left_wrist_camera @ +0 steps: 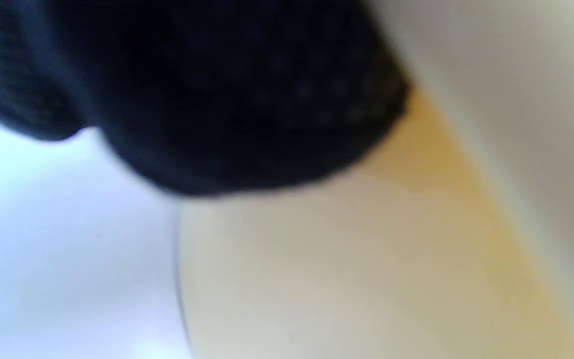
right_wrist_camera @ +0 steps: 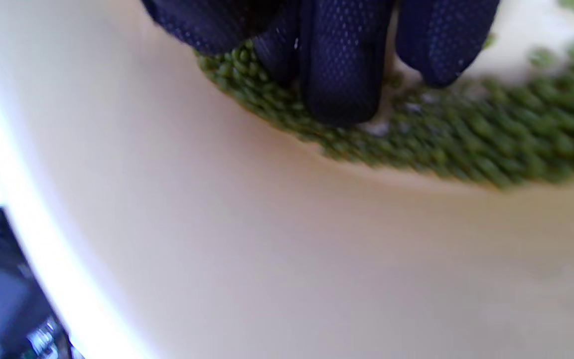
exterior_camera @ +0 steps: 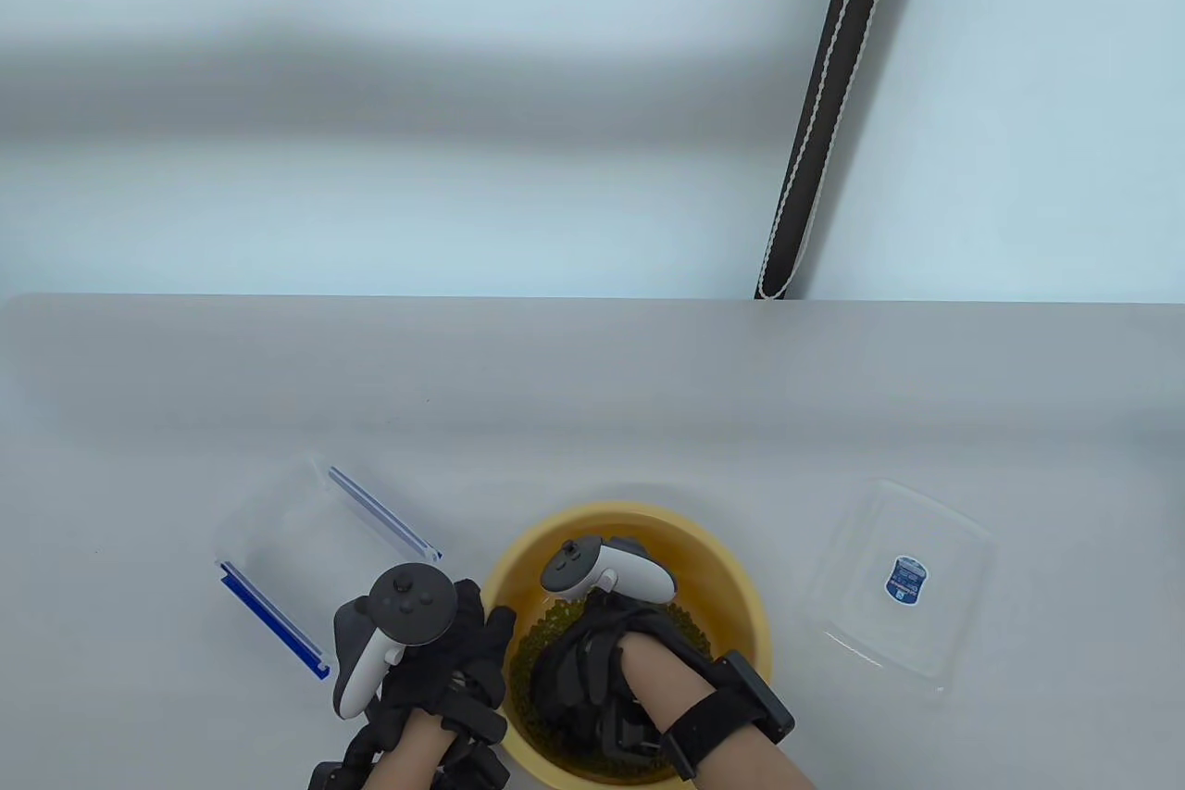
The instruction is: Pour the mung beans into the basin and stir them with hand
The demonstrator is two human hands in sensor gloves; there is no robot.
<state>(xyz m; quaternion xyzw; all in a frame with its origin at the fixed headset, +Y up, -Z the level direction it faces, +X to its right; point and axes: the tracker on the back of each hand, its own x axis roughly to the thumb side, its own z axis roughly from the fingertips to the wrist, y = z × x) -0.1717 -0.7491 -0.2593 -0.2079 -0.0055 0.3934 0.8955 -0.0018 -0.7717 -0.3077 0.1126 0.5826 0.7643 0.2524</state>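
The right hand (exterior_camera: 592, 670) is sitting in the round yellow plastic basin (exterior_camera: 741, 591), its straight fingers (right_wrist_camera: 342, 70) touching the small green mung beans (right_wrist_camera: 466, 144). The left hand (exterior_camera: 435, 651) is touching the basin's rim; its grip is too blurry to tell.

Blue label on clear lid (exterior_camera: 903, 586) (print too small), nothing legible

pale table (exterior_camera: 592, 382), shadowed blue wall (exterior_camera: 417, 86)
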